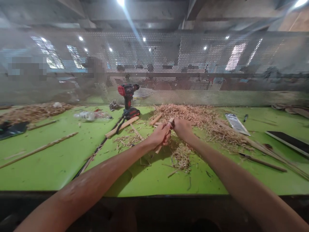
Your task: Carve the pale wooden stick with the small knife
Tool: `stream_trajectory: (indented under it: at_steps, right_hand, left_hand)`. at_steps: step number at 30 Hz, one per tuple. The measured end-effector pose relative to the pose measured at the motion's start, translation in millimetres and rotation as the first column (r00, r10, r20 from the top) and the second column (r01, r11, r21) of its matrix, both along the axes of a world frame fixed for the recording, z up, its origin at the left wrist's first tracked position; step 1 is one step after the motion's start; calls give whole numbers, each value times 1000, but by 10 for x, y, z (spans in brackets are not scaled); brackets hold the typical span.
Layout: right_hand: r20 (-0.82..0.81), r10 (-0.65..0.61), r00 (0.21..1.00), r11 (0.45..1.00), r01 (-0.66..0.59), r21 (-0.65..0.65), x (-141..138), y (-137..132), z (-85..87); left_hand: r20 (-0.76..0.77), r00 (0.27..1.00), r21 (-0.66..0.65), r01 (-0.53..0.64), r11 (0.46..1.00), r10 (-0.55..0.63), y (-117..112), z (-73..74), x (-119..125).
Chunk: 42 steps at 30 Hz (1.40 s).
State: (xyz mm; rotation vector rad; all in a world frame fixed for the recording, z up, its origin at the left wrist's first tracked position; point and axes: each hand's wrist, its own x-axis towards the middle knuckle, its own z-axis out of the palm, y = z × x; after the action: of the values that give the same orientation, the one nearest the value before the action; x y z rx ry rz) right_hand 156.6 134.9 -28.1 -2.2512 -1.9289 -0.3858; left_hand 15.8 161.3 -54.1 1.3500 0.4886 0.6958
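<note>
My left hand (pixel 160 137) is closed round a short wooden stick (pixel 159 149) whose lower end pokes out below the fist. My right hand (pixel 182 128) is closed too, pressed against the left, gripping the stick's upper end (pixel 171 120); whether it also holds a tool is hidden. Both hands hover over the green table (pixel 60 164), just in front of a large heap of wood shavings (pixel 193 117). A smaller pile of shavings (pixel 181 158) lies right below the hands.
A red and black cordless drill (pixel 128 98) stands upright behind the hands, a wooden slat (pixel 122 126) beside it. A plastic bottle (pixel 93 116) lies at left, long sticks (pixel 41 149) further left. More sticks (pixel 263 148) and a dark flat panel (pixel 288 141) are at right. A perforated metal screen (pixel 169 64) backs the table.
</note>
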Motion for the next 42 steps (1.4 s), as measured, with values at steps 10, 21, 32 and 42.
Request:
stream_trajectory:
  at_steps: [10,21,32,42]
  right_hand:
    - [6,-41,999,998,41,42,-27,-5,51]
    - [-71,-257,964,961,263,89,645,81,116]
    - [-82,39,996,998,-35,55,21,-16,57]
    - [-63,15,998,998,-11,55,-115,-37,-38]
  left_hand:
    - [23,999,-8,37,999,-37,3,22,32]
    - [-23,984,-37,174,984,-175,-47,128,-137]
    - [2,989,-163,145,976,-146,-49,206,-133]
    - [48,992,-203,121,972,-114,-103,116,-83]
